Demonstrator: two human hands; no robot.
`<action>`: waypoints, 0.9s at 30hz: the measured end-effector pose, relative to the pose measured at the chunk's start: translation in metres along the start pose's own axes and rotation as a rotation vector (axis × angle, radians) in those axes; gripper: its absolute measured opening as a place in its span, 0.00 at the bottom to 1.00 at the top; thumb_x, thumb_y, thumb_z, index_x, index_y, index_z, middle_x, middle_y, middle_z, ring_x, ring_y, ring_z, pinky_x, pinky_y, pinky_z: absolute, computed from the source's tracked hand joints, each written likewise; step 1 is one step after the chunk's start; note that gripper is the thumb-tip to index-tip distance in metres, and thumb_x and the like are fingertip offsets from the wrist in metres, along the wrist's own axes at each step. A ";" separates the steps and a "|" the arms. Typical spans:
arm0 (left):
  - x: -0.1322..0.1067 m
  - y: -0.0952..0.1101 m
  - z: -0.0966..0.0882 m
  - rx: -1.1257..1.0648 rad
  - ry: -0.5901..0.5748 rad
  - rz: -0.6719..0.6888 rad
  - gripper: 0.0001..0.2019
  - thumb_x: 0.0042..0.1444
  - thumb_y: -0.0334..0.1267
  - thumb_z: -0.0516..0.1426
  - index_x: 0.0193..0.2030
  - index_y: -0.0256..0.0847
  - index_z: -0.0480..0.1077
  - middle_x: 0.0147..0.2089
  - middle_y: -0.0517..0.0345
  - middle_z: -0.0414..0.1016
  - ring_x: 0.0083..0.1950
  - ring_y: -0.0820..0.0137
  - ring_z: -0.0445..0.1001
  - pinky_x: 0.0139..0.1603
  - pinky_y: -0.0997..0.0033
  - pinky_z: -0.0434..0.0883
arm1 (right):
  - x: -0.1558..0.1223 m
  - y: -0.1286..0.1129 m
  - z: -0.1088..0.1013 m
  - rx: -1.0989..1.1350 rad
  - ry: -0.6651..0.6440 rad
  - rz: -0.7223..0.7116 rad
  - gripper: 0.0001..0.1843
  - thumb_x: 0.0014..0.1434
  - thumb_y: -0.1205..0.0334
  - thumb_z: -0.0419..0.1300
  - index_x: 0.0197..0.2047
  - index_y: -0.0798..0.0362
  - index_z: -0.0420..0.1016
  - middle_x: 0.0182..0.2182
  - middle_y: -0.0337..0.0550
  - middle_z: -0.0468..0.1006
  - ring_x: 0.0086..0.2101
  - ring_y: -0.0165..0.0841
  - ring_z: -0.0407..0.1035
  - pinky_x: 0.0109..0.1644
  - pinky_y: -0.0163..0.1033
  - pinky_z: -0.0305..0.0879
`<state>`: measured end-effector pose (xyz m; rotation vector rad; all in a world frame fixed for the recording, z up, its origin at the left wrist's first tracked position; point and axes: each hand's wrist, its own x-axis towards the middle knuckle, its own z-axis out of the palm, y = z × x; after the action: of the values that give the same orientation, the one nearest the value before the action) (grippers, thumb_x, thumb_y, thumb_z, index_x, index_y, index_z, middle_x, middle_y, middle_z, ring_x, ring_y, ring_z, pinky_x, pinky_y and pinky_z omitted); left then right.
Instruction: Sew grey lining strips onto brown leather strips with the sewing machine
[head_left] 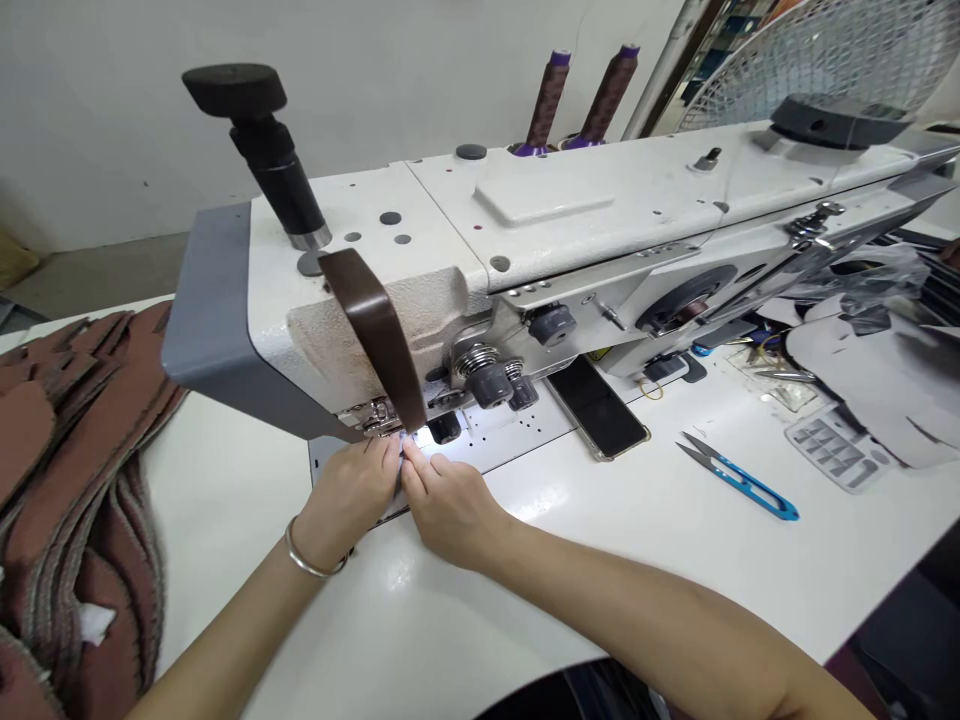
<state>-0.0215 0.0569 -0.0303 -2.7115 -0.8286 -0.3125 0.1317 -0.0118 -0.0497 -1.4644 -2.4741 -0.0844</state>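
A white industrial sewing machine point(360, 270) stands across the table. My left hand point(351, 495), with a bangle point(307, 560) on its wrist, is closed just under the machine head at the lit needle area. Close against it on the right, my right hand point(454, 510) is closed too, thumb and forefinger pinched. The fingertips of both hands meet below the brown lever point(375, 340). A small bluish-grey bit shows between them, but the fingers hide what it is.
Stacked reddish-brown cut pieces point(97, 480) lie at the left. A phone point(600, 405) rests beside the machine bed, with blue thread snips point(739, 477) further right. White cut sheets point(870, 370) spread at the right. Two brown thread cones point(547, 100) and a fan point(832, 60) stand behind.
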 end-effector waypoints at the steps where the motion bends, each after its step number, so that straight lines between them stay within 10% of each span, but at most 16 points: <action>1: 0.001 -0.001 0.000 0.004 -0.031 -0.017 0.13 0.60 0.22 0.46 0.37 0.34 0.71 0.31 0.51 0.72 0.30 0.65 0.71 0.30 0.66 0.66 | 0.000 0.000 0.000 -0.003 0.002 -0.006 0.20 0.62 0.73 0.43 0.52 0.67 0.69 0.57 0.66 0.68 0.32 0.38 0.65 0.26 0.40 0.62; 6: 0.005 -0.008 0.002 -0.020 -0.177 -0.096 0.13 0.59 0.21 0.46 0.33 0.36 0.70 0.26 0.54 0.70 0.25 0.65 0.70 0.27 0.68 0.63 | -0.001 0.001 0.002 -0.003 -0.012 0.004 0.20 0.60 0.74 0.44 0.51 0.65 0.70 0.59 0.65 0.67 0.32 0.38 0.64 0.26 0.40 0.60; 27: 0.006 -0.012 0.004 -0.002 -0.159 -0.118 0.12 0.59 0.23 0.48 0.38 0.35 0.72 0.26 0.52 0.71 0.25 0.66 0.70 0.25 0.69 0.59 | -0.002 0.002 0.006 -0.028 0.005 -0.009 0.22 0.59 0.74 0.46 0.54 0.67 0.69 0.59 0.65 0.67 0.33 0.40 0.65 0.27 0.41 0.62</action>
<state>-0.0230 0.0702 -0.0295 -2.7219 -1.0350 -0.1225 0.1331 -0.0119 -0.0564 -1.4620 -2.4852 -0.1251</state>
